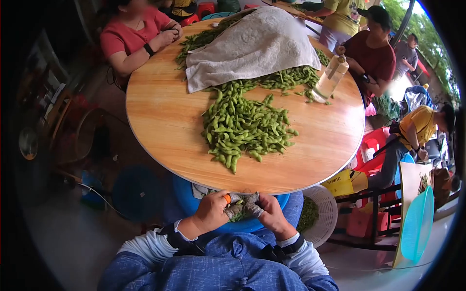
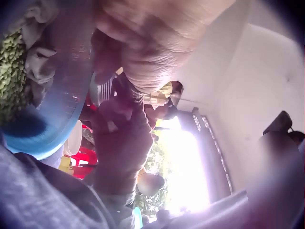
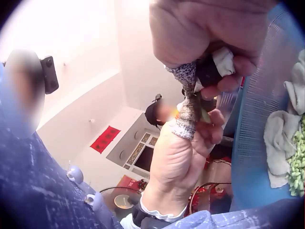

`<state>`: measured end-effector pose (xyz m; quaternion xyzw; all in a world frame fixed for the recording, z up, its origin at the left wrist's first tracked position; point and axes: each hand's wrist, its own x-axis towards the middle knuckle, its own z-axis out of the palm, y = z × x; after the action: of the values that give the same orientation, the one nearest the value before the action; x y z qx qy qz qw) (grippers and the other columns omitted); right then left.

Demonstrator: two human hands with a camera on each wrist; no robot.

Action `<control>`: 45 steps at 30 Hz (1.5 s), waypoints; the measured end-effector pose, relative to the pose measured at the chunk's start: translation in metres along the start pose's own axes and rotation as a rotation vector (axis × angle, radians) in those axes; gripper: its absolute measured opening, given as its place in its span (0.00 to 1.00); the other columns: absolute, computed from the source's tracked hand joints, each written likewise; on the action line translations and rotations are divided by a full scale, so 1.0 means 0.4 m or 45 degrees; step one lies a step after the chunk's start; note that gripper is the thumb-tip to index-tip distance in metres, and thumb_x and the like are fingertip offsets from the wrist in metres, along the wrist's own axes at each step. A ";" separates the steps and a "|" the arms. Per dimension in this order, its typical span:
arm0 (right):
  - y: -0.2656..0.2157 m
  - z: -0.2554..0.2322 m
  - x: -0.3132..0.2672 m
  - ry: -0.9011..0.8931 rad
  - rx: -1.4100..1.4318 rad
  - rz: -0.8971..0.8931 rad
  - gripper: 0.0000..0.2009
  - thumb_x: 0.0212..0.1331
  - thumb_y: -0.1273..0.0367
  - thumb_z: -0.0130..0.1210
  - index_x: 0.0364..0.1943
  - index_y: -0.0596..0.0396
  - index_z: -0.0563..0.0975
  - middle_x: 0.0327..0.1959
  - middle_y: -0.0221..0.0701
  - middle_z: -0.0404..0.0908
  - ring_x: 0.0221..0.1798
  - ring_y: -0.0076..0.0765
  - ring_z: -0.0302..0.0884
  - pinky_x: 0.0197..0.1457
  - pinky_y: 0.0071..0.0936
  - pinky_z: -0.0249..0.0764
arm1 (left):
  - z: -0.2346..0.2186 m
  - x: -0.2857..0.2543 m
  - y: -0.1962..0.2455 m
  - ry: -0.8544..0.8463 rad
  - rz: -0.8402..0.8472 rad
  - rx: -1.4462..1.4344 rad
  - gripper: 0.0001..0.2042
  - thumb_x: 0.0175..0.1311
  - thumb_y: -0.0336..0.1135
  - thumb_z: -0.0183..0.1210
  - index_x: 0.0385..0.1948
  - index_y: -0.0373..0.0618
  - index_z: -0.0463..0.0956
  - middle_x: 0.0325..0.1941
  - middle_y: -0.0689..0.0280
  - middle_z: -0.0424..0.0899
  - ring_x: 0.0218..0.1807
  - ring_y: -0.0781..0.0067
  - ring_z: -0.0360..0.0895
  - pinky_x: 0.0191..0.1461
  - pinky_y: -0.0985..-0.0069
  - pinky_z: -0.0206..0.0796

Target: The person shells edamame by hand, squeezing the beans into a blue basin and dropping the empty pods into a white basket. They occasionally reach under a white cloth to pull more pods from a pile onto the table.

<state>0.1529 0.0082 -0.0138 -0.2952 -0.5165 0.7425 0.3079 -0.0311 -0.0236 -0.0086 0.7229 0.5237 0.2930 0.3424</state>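
Close together beyond the lap are my left hand [image 1: 212, 212] and right hand [image 1: 274, 217], with grey knitted covers on thumbs and fingers; an orange band shows on the left. In the right wrist view, the fingertips meet around a small green pod [image 3: 206, 116], partly hidden; both hands pinch it. Below them stands a blue basket [image 1: 183, 193], holding shelled green beans [image 3: 298, 160] and a grey cloth [image 3: 279, 143]. A pile of green pods [image 1: 242, 126] lies on the round wooden table [image 1: 165, 121].
A pale towel [image 1: 257, 46] covers more pods farther back, beside a clear bottle [image 1: 331, 80]. Right of the blue basket is a white perforated basket [image 1: 329, 216]. Several people are around the table; a yellow bag [image 1: 339, 184] and red stools stand at the right.
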 end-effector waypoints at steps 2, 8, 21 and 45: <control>0.002 -0.001 0.001 0.006 -0.045 -0.013 0.11 0.52 0.78 0.46 0.41 0.65 0.70 0.36 0.26 0.73 0.40 0.19 0.67 0.45 0.19 0.64 | -0.015 0.002 0.019 0.182 0.083 0.240 0.13 0.44 0.29 0.58 0.34 0.38 0.73 0.32 0.57 0.77 0.34 0.61 0.75 0.36 0.72 0.66; -0.003 0.008 0.006 -0.033 -0.171 -0.038 0.09 0.50 0.80 0.46 0.38 0.65 0.71 0.34 0.26 0.72 0.38 0.18 0.65 0.42 0.17 0.64 | -0.010 0.008 0.003 0.177 0.143 0.047 0.09 0.41 0.29 0.56 0.27 0.39 0.73 0.20 0.55 0.75 0.23 0.55 0.73 0.26 0.67 0.64; 0.098 -0.004 -0.005 0.032 -0.714 0.025 0.07 0.50 0.78 0.47 0.34 0.65 0.71 0.30 0.31 0.74 0.35 0.19 0.65 0.40 0.21 0.66 | 0.072 0.002 -0.098 0.093 0.015 -0.246 0.10 0.41 0.23 0.48 0.28 0.38 0.74 0.18 0.52 0.74 0.24 0.53 0.75 0.27 0.71 0.64; 0.051 -0.258 -0.270 1.028 -0.765 0.000 0.07 0.48 0.75 0.52 0.32 0.64 0.74 0.23 0.33 0.76 0.27 0.22 0.71 0.31 0.19 0.67 | -0.021 0.332 -0.001 0.107 0.640 1.066 0.03 0.49 0.30 0.49 0.20 0.44 0.70 0.25 0.65 0.71 0.31 0.66 0.72 0.32 0.69 0.65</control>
<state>0.2964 -0.0194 -0.0505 -0.6344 -0.5471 0.3877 0.3846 -0.0007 0.1053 0.0047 0.8901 0.4191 0.1599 -0.0803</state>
